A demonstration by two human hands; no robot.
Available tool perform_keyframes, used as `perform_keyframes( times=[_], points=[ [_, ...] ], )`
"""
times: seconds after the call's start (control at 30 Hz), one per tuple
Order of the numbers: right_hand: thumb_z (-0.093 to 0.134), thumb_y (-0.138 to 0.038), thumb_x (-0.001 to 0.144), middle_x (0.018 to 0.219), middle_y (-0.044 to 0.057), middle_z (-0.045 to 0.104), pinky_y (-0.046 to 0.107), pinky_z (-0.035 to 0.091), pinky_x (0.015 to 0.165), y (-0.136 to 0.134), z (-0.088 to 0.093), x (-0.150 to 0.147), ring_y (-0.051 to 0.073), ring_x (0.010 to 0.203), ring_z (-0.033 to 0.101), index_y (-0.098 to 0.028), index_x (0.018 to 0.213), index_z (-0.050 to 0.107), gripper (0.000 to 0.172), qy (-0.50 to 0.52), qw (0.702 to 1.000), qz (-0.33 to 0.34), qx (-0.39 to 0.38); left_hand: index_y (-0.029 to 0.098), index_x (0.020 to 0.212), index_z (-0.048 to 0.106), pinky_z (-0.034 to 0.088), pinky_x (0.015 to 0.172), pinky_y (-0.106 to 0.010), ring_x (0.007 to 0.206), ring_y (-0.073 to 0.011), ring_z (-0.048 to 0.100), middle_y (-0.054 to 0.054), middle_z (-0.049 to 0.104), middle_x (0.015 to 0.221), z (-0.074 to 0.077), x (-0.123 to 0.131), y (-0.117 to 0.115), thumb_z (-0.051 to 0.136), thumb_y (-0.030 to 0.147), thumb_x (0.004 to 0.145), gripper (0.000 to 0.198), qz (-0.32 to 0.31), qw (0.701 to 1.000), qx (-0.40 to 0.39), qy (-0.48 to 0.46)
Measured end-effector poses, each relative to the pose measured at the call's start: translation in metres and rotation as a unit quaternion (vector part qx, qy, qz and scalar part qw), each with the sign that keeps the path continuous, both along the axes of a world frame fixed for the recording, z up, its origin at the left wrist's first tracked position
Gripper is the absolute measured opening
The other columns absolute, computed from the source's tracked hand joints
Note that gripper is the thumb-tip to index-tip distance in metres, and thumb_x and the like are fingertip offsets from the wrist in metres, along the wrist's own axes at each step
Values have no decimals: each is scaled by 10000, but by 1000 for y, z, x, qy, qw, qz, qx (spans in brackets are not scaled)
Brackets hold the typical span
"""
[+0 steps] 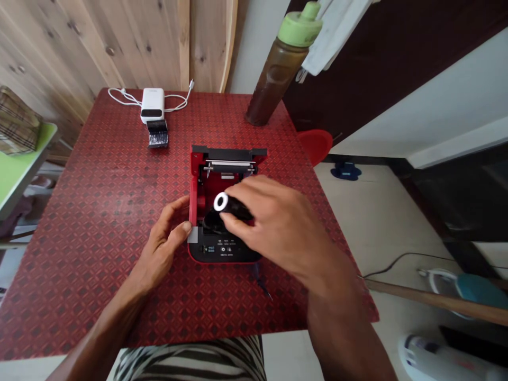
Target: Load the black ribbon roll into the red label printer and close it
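Note:
A small red and black printer [223,256] stands on the table with its lid [230,154] raised, showing a roller bar inside. My left hand [164,241] grips the printer's left side, its thumb on the front left corner by a grey patch and its fingers along the outer wall. Over the open bay, my right hand [273,217] is closed around a black ribbon roll [238,207] with a white core end facing left. Dark film [213,221] shows below the roll; whether it touches the bay floor is hidden. Buttons and small lights line the front panel.
At the back left of the red patterned table [119,211] lie a white power bank [153,100] with a white cable [179,103] and a crumpled black piece [157,135]. A tall brown bottle [273,74] with a green cap stands at the back right. A red stool [317,146] is beyond the right edge.

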State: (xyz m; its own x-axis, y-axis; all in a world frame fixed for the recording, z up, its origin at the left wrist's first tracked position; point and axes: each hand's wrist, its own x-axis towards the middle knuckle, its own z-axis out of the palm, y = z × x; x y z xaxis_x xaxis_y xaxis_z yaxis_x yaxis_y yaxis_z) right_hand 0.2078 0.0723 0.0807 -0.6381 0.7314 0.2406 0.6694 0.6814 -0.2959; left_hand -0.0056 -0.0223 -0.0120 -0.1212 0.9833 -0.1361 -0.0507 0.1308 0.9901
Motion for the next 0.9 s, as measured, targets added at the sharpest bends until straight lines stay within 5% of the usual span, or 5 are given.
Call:
perform_keyframes(
  times=[0.17, 0.33, 0.4, 0.6, 0.9],
  points=[
    [852, -399, 965, 942, -2, 842, 360, 619, 720, 18, -8, 58, 192, 763, 752, -299, 1072, 828, 149, 232, 962, -145, -22, 297, 1584, 657, 470, 1342, -563, 1541, -369, 635, -92, 707, 1645, -1, 2, -2, 722, 614, 1084, 595, 10, 1000, -10, -4],
    [841, -508, 917, 899, 24, 800, 339, 555, 628, 61, -64, 83, 174, 675, 713, -250, 951, 729, 283, 394, 841, -368, 36, 305, 1603, 649, 449, 1354, -556, 1553, -364, 621, -82, 686, 1670, -3, 1, -3, 702, 587, 1108, 572, 9, 1000, -7, -3],
    [848, -463, 868, 913, 25, 796, 361, 584, 659, 68, -87, 78, 189, 678, 710, -249, 957, 691, 280, 382, 827, -410, 44, 301, 1612, 640, 439, 1358, -564, 1583, -378, 597, -87, 666, 1697, -4, 1, -3, 701, 588, 1107, 584, 6, 1000, -9, -9],
    [779, -424, 913, 989, 62, 856, 405, 638, 807, 42, -117, 51, 243, 851, 808, -241, 1063, 723, 244, 289, 921, -229, -129, 312, 1601, 656, 426, 1374, -565, 1603, -375, 583, -69, 666, 1701, -5, 0, -4, 695, 558, 1116, 545, 0, 1000, -11, -19],
    [720, -322, 973, 1305, 107, 890, 515, 657, 1061, 38, -114, 52, 307, 1136, 856, -254, 1253, 800, 300, 238, 943, -122, -197, 303, 1607, 659, 448, 1357, -576, 1570, -368, 613, -78, 684, 1680, -3, 1, -3, 700, 568, 1113, 563, 4, 1000, -5, -16]
  ],
)
